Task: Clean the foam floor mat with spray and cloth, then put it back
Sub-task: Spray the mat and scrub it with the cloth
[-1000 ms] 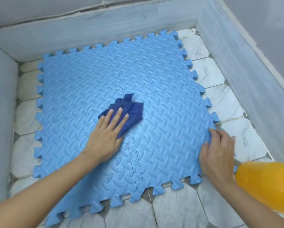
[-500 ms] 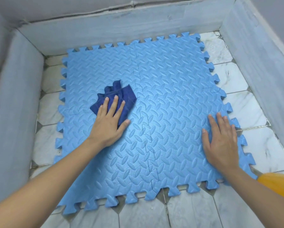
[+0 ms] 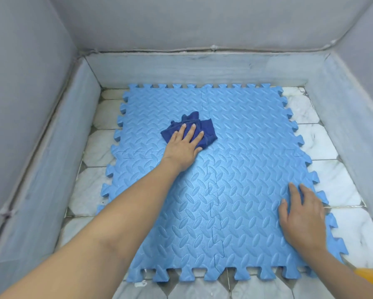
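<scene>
Embossed, faintly glossy foam mat (image 3: 235,190), soft dark-blue cloth (image 3: 205,130), glossy marbled floor tiles (image 3: 336,186).

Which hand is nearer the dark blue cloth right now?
Left. The left hand lies flat on the dark blue cloth, pressing it to the foam mat. The right hand rests flat near the mat's right edge, well apart from the cloth.

Grey walls (image 3: 181,22), marble-tiled floor (image 3: 341,186)

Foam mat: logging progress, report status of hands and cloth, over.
Left hand flat, pressing dark blue cloth on foam mat. Right hand flat, bracing mat's edge. Nothing in the way.
</scene>
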